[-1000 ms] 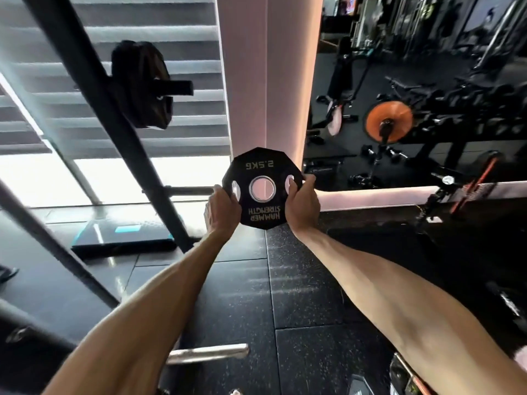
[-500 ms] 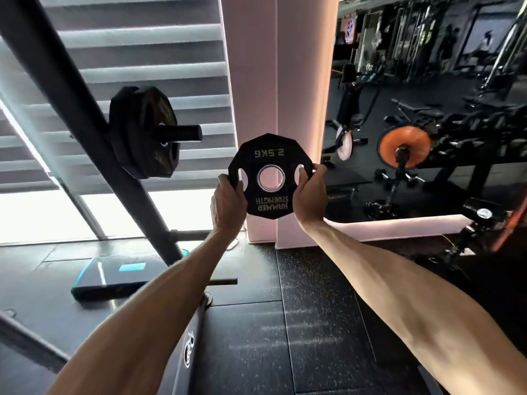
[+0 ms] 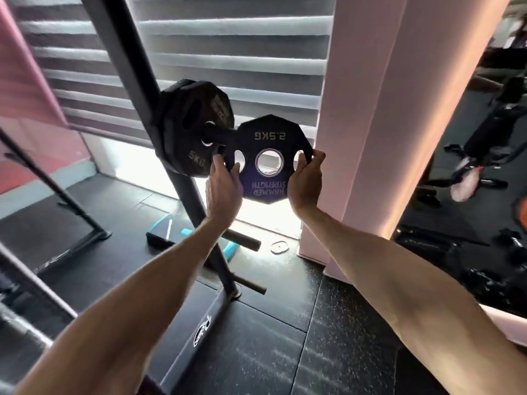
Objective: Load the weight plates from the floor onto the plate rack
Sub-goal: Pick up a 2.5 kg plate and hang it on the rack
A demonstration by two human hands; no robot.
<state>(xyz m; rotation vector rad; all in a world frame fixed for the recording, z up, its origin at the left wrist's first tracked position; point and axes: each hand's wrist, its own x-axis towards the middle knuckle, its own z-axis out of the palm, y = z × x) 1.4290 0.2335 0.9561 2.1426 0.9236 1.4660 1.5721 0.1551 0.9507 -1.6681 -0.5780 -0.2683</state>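
Going by the plate rack post (image 3: 137, 89), which slants up through the middle-left of the view. Just right of the post, up high, the stacked plates (image 3: 194, 129) sit on a peg (image 3: 221, 135), pushed up against the post, and the front one is marked 5KG.

Further right of the post, past the peg's free end, is the 2.5KG plate (image 3: 268, 158). It's off the floor, held upright facing the camera with the lettering upside down. Its upper left edge overlaps the peg tip in view and I can't tell if they touch, but the centre hole sits right of and lower than the peg, so it isn't on.

The left hand (image 3: 224, 186) grips the plate's side nearer the post, thumb on the front by the grip hole and fingers wrapped round the edge. The right hand (image 3: 305, 181) grips the far side, fingers hooked over the rim.

Low down, right of the post, a lower peg (image 3: 242, 240) sticks out over the floor (image 3: 256, 352). Well right of the post stands a pale pillar (image 3: 370, 138), and beyond it an exercise bike (image 3: 490, 132).
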